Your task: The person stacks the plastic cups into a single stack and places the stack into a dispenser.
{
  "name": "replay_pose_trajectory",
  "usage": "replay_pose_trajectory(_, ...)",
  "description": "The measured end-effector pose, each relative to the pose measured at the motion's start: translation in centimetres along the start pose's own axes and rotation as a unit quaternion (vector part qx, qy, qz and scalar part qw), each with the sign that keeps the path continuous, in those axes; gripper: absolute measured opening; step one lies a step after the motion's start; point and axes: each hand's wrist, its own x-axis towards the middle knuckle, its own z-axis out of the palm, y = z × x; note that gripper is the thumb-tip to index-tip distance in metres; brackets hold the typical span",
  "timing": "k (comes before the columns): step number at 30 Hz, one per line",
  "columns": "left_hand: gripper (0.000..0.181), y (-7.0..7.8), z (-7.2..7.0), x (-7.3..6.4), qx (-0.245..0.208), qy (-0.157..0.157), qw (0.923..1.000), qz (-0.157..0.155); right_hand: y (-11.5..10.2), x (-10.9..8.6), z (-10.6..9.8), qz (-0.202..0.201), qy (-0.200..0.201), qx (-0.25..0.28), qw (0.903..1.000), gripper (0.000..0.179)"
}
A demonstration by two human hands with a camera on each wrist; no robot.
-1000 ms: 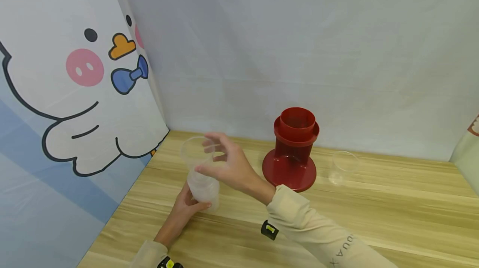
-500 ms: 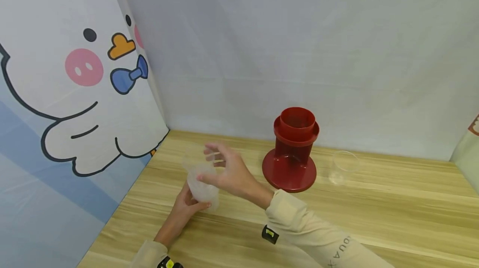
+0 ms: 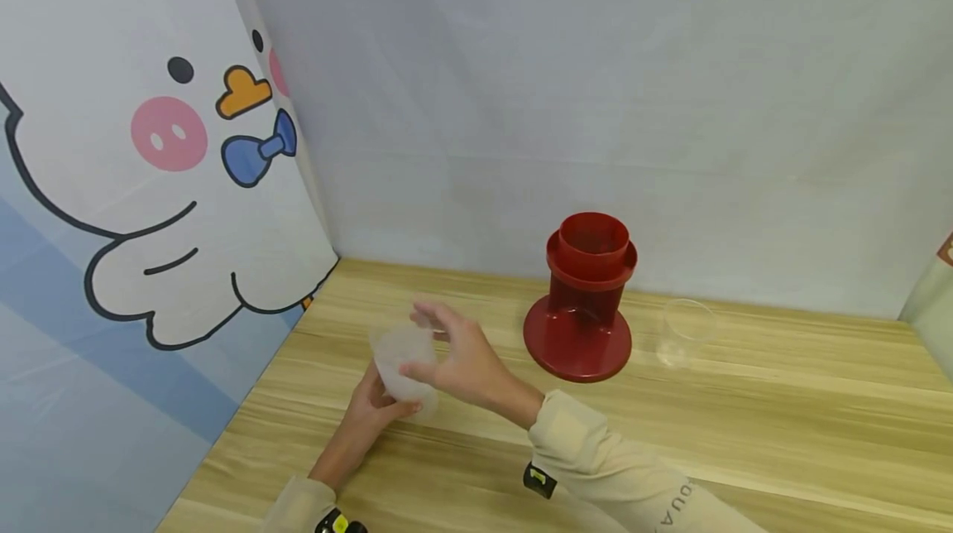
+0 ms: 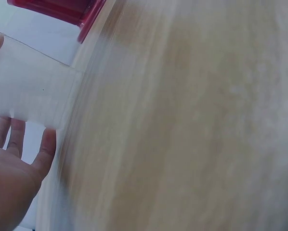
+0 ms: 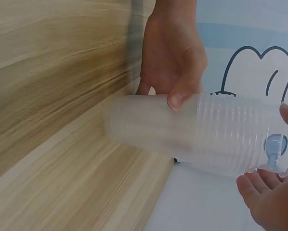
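A stack of clear plastic cups [image 3: 404, 361] stands at the left of the table, its ribbed nested rims [image 5: 226, 130] plain in the right wrist view. My left hand [image 3: 370, 405] grips the lower part of the stack, thumb on the near side. Around the top rim curve the thumb and fingers of my right hand [image 3: 463, 363], holding the uppermost cup, which sits down in the stack. In the left wrist view the fingers of my left hand [image 4: 14, 178] lie along the cup wall [image 4: 33, 82].
A red plastic stand [image 3: 577, 343] with a round base and a tube on top is at the back middle. One loose clear cup [image 3: 677, 343] stands upright to its right. A grey-white cloth wall [image 3: 521, 103] closes off the wooden table's [image 3: 744, 434] back.
The uppermost cup, earlier raised over the stack, has been lowered into it by my right hand. My left hand has kept its grip in place.
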Motion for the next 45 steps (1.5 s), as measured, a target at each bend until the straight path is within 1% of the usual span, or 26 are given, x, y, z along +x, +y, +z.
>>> replay_pose_trajectory(6,0.080,0.0,0.2,0.1,-0.004,0.006,1.0000,-0.003,0.4,-0.2,0.2,0.009,-0.001,-0.009,0.9999,0.071)
replay_pose_trajectory(11,0.079,-0.1,0.3,0.1,-0.003,0.005,1.0000,-0.007,0.7,-0.6,0.4,0.019,-0.004,-0.009,0.9998,0.071)
replay_pose_trajectory(19,0.082,0.3,0.4,0.0,-0.007,0.008,0.9998,-0.017,0.9,-0.9,0.7,0.030,0.004,-0.011,0.9995,0.064)
replay_pose_trajectory(22,0.083,0.4,0.5,0.0,-0.004,0.007,0.9998,-0.016,1.1,-1.1,0.8,0.040,0.005,-0.015,0.9991,0.063)
replay_pose_trajectory(30,0.083,0.3,0.6,0.1,-0.006,0.012,0.9998,-0.014,1.5,-1.6,0.8,0.048,0.011,-0.010,0.9987,0.063)
replay_pose_trajectory(37,0.083,0.3,0.7,0.0,0.002,0.024,0.9995,-0.021,2.3,-3.0,0.1,0.033,0.039,0.003,0.9987,0.060)
replay_pose_trajectory(42,0.086,0.3,0.6,0.0,0.011,0.039,0.9988,-0.028,2.8,-4.0,-0.8,0.043,0.065,0.001,0.9970,0.059)
replay_pose_trajectory(45,0.085,0.2,0.6,0.0,0.015,0.042,0.9986,-0.030,3.0,-4.7,-1.5,0.044,0.077,0.000,0.9961,0.059)
